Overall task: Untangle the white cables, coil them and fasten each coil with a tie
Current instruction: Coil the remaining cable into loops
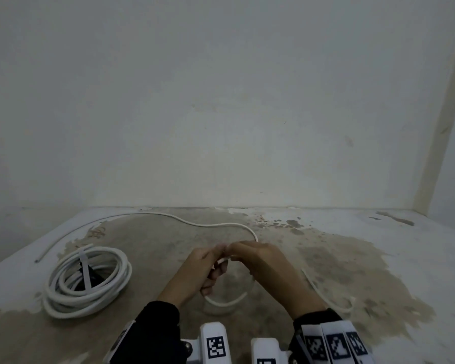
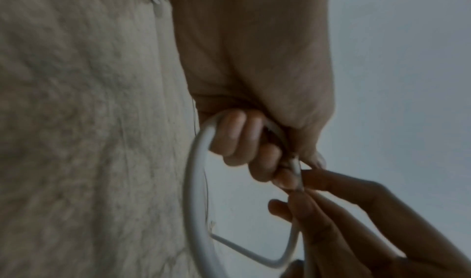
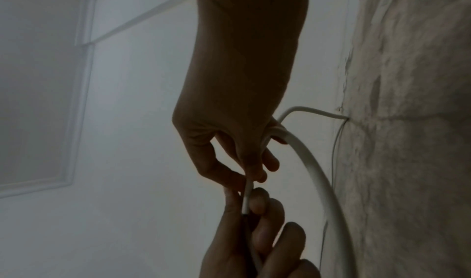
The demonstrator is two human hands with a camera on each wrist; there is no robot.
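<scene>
A loose white cable (image 1: 210,225) runs from the table's left side along the back and curves down into my hands. My left hand (image 1: 208,269) and right hand (image 1: 258,261) meet at mid-table, and both pinch the cable. One small loop (image 1: 229,300) hangs below them. In the left wrist view my left hand (image 2: 254,151) curls its fingers round the loop (image 2: 193,181). The right wrist view has my right hand (image 3: 239,151) pinching the cable (image 3: 247,197) just above the left fingers. A finished coil (image 1: 87,282) lies at the left, bound by a white tie (image 1: 86,271).
A thin white strip (image 1: 323,292), possibly a tie, lies on the table to the right of my hands. The worn, stained tabletop (image 1: 352,258) ends at a pale wall (image 1: 221,101) close behind. The coil fills the near left.
</scene>
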